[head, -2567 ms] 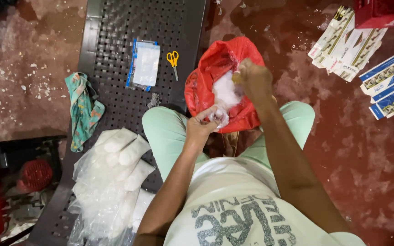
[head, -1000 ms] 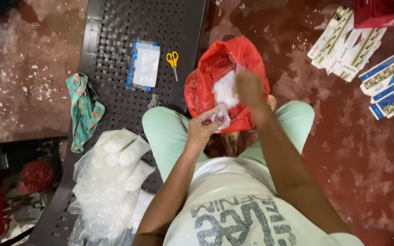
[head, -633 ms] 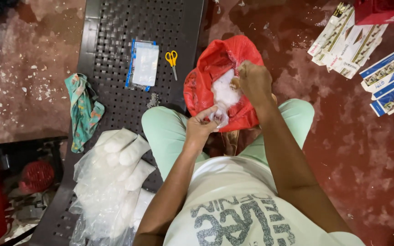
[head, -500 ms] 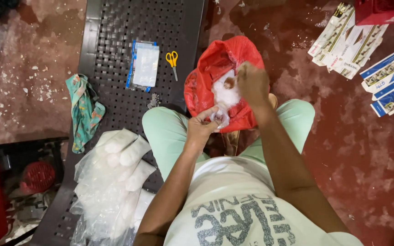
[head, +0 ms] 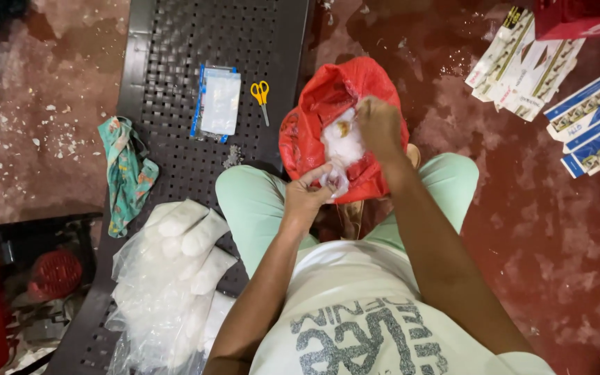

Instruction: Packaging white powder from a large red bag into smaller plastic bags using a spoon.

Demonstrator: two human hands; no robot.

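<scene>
A red plastic bag (head: pixel 317 114) rests open on my lap between my knees, with white fluffy stuffing (head: pixel 342 144) inside it. My left hand (head: pixel 307 194) pinches a small clear pouch filled with white stuffing at the bag's lower rim. My right hand (head: pixel 378 126) is closed on a tuft of the white stuffing at the bag's upper right. Its fingertips are hidden inside the bag.
I sit on a dark perforated metal bench (head: pixel 168 62). On it lie yellow scissors (head: pixel 261 97), a flat packet of clear pouches (head: pixel 217 103), a patterned green cloth (head: pixel 126 173) and a clear bag of filled white pouches (head: pixel 168 278). Flat cartons (head: pixel 557 90) lie on the red floor at right.
My right hand has kept dipping into the red bag and pulling at the stuffing, now slightly higher. My left hand stays at the bag's lower rim with the small pouch.
</scene>
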